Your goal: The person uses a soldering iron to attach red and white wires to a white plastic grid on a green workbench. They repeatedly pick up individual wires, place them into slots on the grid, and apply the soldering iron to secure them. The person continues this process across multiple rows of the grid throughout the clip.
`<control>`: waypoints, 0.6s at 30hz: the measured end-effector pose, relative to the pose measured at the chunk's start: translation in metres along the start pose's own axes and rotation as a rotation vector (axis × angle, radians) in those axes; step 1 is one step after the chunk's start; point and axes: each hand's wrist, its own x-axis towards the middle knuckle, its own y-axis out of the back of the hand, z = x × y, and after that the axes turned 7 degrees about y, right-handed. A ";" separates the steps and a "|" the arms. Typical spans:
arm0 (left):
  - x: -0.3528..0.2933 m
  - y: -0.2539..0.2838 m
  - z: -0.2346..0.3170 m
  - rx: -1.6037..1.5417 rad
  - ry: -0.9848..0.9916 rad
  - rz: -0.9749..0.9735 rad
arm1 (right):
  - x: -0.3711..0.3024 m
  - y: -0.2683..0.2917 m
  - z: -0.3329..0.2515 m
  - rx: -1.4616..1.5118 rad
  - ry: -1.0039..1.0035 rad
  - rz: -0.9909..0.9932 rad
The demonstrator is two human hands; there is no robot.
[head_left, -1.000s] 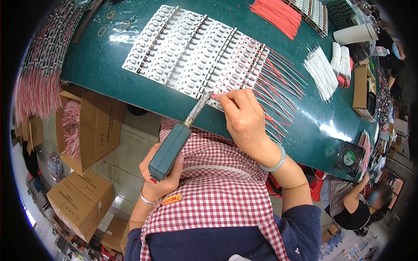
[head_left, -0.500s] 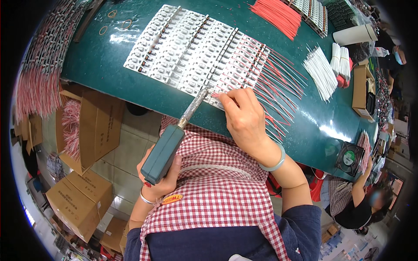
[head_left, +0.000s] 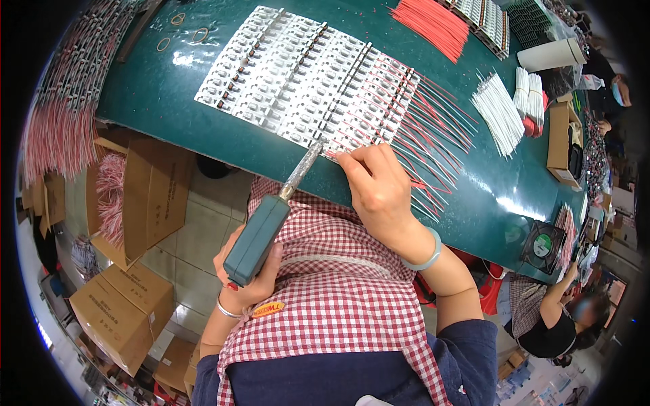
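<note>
Dark green soldering tool (head_left: pixel 257 240) sits clamped in the left hand (head_left: pixel 254 291), slanting forward-right to the near edge of the white panel (head_left: pixel 274 74). The right hand (head_left: pixel 380 193), nearer the panel, is just right of the tip, fingertips together, on what I cannot tell. Red and white wires (head_left: pixel 440 122) fan across the green table (head_left: pixel 156 111); a co-worker (head_left: pixel 556 321) is beyond.

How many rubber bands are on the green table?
3 rubber bands show, all at the picture's upper left: a top band, a right band below it, and a left band, lowest. Others could hide under things.
</note>
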 end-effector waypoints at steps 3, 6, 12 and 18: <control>0.000 0.000 0.002 -0.001 -0.006 -0.006 | -0.001 -0.001 0.001 -0.019 0.007 0.005; 0.002 0.001 0.002 0.006 -0.029 -0.028 | 0.000 -0.001 0.000 -0.015 0.000 0.003; 0.004 0.001 0.005 0.046 -0.029 -0.040 | 0.000 -0.002 0.000 -0.024 0.007 0.011; 0.005 0.001 0.006 0.060 -0.054 -0.033 | 0.001 -0.001 -0.001 -0.036 0.008 -0.003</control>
